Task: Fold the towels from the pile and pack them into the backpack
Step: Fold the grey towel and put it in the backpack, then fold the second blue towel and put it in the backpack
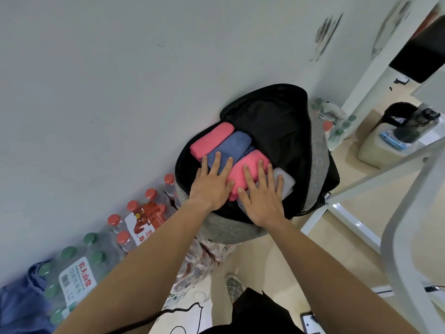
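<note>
A grey and black backpack [317, 150] lies open against the white wall, its black lining showing. Inside it, side by side, are folded towels: a pink towel [212, 137] at the far left, a blue towel [228, 148], a second pink towel [248, 165] and a light grey towel [286, 182] at the right. My left hand [212, 186] lies flat, fingers spread, on the blue towel and the bag's near rim. My right hand [262, 196] presses flat on the second pink towel and the grey towel. Neither hand grips anything.
Packs of water bottles with red caps [149, 213] and green caps [72, 273] line the wall at the left. A blue cloth [19, 300] lies at the far left. White table legs [361, 174] and a chair frame [414, 237] stand to the right.
</note>
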`<state>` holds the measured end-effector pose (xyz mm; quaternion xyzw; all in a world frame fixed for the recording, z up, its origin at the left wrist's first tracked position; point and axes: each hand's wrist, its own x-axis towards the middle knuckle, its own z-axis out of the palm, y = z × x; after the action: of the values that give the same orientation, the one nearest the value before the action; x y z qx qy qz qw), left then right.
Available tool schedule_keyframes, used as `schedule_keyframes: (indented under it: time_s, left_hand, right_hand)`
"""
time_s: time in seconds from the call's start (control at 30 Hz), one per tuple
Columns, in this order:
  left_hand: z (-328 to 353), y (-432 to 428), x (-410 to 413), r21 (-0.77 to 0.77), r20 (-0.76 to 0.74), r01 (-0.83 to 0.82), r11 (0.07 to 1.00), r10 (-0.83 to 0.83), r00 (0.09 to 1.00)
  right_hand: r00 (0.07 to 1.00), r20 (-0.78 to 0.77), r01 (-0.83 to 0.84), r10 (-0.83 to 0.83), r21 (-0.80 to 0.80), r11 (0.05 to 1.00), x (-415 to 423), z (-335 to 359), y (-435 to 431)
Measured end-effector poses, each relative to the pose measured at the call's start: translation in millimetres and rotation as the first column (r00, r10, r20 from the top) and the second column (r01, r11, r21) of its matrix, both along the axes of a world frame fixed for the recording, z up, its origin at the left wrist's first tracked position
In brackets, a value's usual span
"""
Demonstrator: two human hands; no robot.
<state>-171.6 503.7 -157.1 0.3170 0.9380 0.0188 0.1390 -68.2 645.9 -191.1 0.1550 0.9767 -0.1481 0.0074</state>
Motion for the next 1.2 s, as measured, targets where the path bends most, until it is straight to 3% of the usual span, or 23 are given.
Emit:
schedule_keyframes:
  time_s: [0.4,0.53,0.67,0.93,1.2]
  left_hand:
    - [-7.8,18.8,-20.4,-0.022,0.076,0.003,1.000,-0.001,0.997]
    - [16.8,10.7,-8.6,0.061,-0.013,-0.009,0.998,0.009,1.000]
    - [45.5,-18.9,7.1,0.243,-0.071,-0.070,0.968,0.090,0.993]
    - [91.1,-158.2,42.7,0.295,-0.025,-0.332,0.896,0.355,0.935]
    - [81.3,-355.0,116.8,0.241,0.039,-0.661,0.711,0.674,0.738]
  right_hand:
    - [0.994,0.107,-0.014,0.019,-0.051,0.999,-19.7,7.1,16.2]
    - [0.992,0.126,-0.009,0.016,-0.056,0.998,-12.6,29.3,8.6]
    - [0.996,0.073,-0.053,0.052,0.019,0.998,-12.3,61.5,-10.3]
    - [0.954,-0.009,-0.298,0.299,0.028,0.954,-28.6,109.9,-124.3]
    - [0.755,0.046,-0.656,0.654,0.021,0.755,-25.6,122.6,-310.8]
